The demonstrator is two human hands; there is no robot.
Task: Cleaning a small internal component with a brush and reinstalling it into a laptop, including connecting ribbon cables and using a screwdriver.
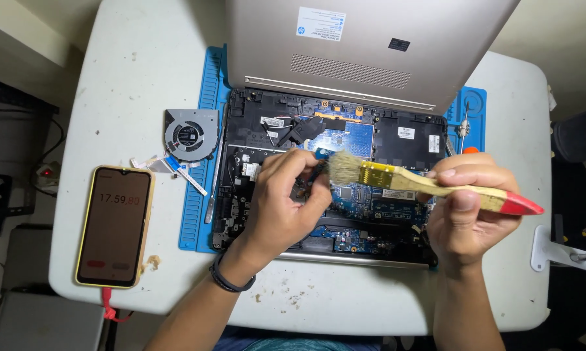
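Note:
An opened laptop base (397, 140) lies on a blue work mat (199, 195), its blue circuit board (348, 136) exposed. My right hand (465, 211) grips a wooden paintbrush (429, 185) with a red handle tip, its bristles pointing left over the board. My left hand (283, 201) rests on the board's middle, fingers pinching a small dark part right by the bristles. A black band circles my left wrist.
The laptop's silver lid (364, 45) stands raised at the back. A removed round fan (189, 134) with ribbon cables lies left of the mat. A phone (115, 224) in a yellow case lies at the table's front left. Small tools sit at the mat's right.

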